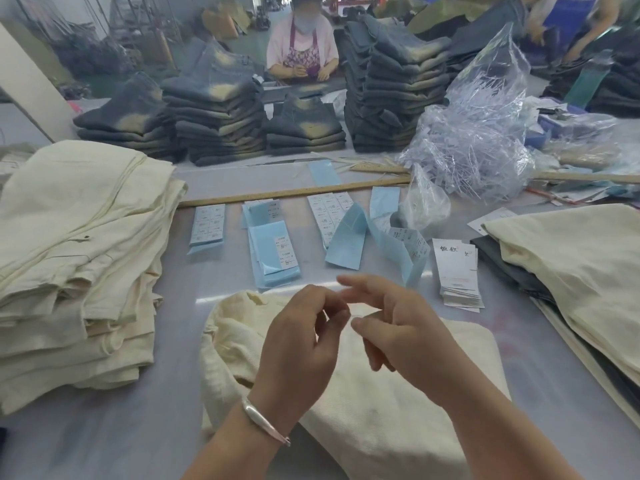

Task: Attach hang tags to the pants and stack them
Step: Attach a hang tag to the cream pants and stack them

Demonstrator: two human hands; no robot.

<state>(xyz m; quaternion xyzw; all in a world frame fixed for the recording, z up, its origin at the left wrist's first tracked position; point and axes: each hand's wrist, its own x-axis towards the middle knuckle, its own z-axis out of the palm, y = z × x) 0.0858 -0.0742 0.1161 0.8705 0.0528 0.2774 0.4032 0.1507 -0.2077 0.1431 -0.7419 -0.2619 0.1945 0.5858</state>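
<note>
A cream pair of pants [363, 403] lies crumpled on the grey worktop [173, 393] directly in front of the person, its bunched end toward the far side. Both hands hang just above it, fingertips almost meeting. The left hand [298, 344] has its fingers curled, thumb and forefinger pressed together as if pinching something very thin; what that is cannot be made out. The right hand [398, 323] is looser, forefinger stretched forward and the other fingers bent, thumb tip close to the left hand's pinch; whether it holds anything is unclear. A silver bangle [263, 424] circles the left wrist.

Just beyond the pants, to their right, sits a pile of white hang tags [457, 271] with dark printed characters. Farther out from the pants lie rows of blue-backed label sheets [273, 251], some curling up off the worktop, and behind them a long wooden ruler [294, 192]. Left of the pants stands a tall stack of folded cream pants [79, 258]; right of the pants is another cream heap [581, 271] lying over darker cloth. Beyond the ruler, a crumpled clear plastic bag [478, 133] full of thin white plastic fasteners rises on the right, hiding what is behind it. Stacks of washed blue jeans [221, 116] line the far edge, and a seated person in a pink top [301, 46] works behind them.
</note>
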